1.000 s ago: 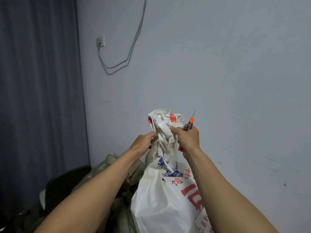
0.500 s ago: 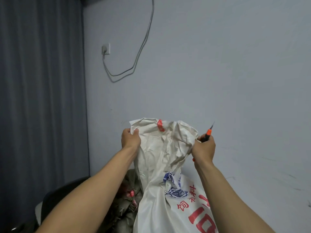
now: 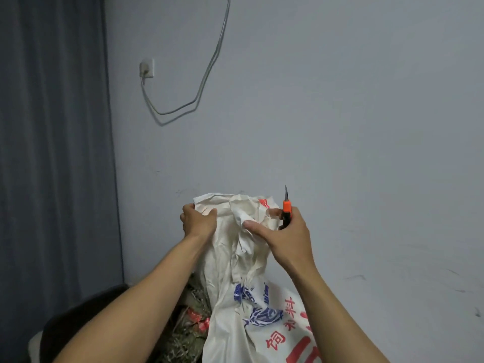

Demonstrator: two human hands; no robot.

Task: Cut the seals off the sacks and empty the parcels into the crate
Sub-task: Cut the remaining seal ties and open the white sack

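Observation:
A white woven sack (image 3: 251,305) with red and blue print stands upright before me, its crumpled mouth raised to chest height. My left hand (image 3: 197,221) grips the left edge of the sack's mouth. My right hand (image 3: 281,234) holds an orange-and-black utility knife (image 3: 286,208), blade pointing up, while its thumb and fingers also pinch the sack's right edge. A bit of red seal (image 3: 263,203) shows at the mouth's top right. No crate or parcels are visible.
A second, olive-brown sack (image 3: 191,320) with a red seal lies low behind the white one, beside a dark rounded object (image 3: 76,318). The grey wall carries a socket (image 3: 146,68) with a hanging cable. A dark curtain (image 3: 52,153) fills the left.
The sack's mouth went from bunched tight to spread wide, then partly gathered again. My right hand shifted inward with the knife; my left kept hold of the left edge.

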